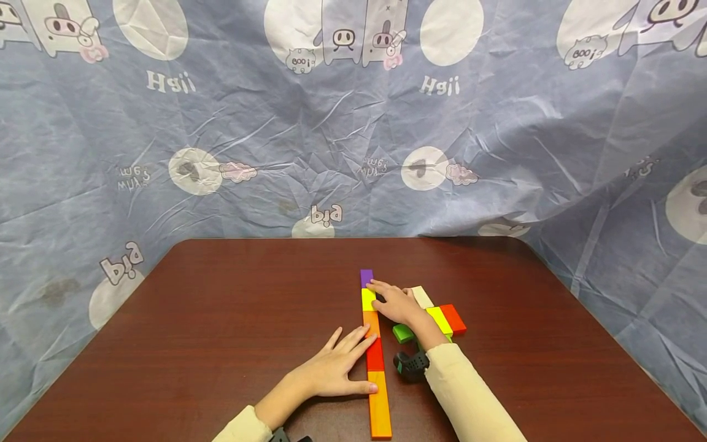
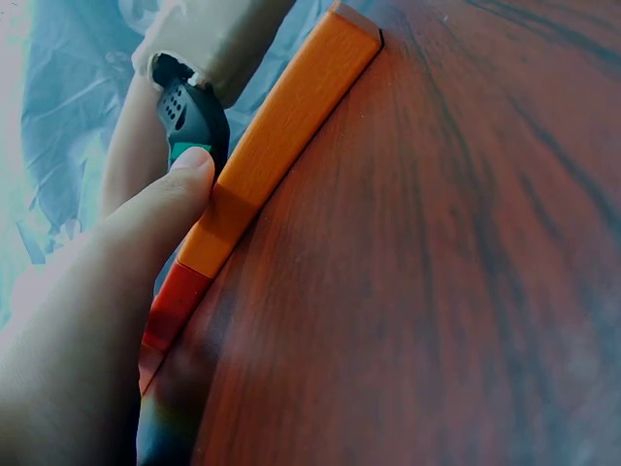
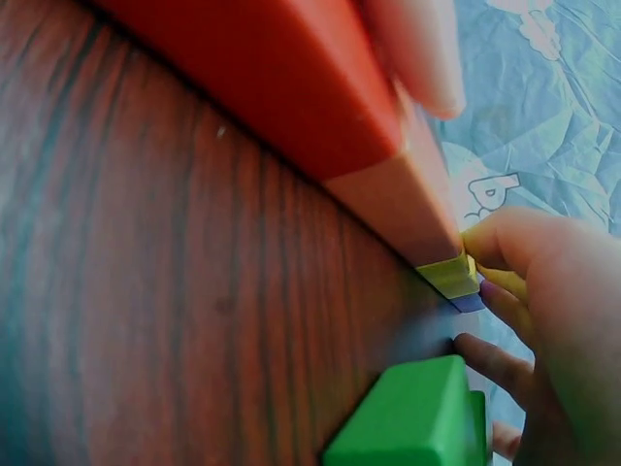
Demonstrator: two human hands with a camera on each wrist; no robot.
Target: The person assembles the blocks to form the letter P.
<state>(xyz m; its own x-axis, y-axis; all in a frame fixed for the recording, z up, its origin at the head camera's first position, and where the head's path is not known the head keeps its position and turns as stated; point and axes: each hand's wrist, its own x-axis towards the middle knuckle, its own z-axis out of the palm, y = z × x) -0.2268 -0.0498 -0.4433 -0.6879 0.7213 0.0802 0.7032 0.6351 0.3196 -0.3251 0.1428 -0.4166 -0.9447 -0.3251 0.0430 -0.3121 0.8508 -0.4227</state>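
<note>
A straight row of flat blocks runs away from me in the head view: a near orange block (image 1: 380, 414), a red block (image 1: 375, 356), another orange block (image 1: 370, 320), a yellow block (image 1: 367, 299) and a purple block (image 1: 366, 278). My left hand (image 1: 334, 370) lies spread at the row's left side, fingertips at the far orange block and thumb on the near orange one. At the far end, my right hand (image 1: 399, 305) touches the row, its thumb at the yellow block and its index fingertip by the yellow-purple joint. The right wrist view shows these fingertips against the blocks' side.
Right of the row, partly under my right forearm, lie a green block (image 1: 402, 333), a cream block (image 1: 422, 297), a loose yellow block (image 1: 440, 320) and a loose red block (image 1: 453, 318). The brown table (image 1: 248, 294) ends at a printed blue cloth (image 1: 265, 172).
</note>
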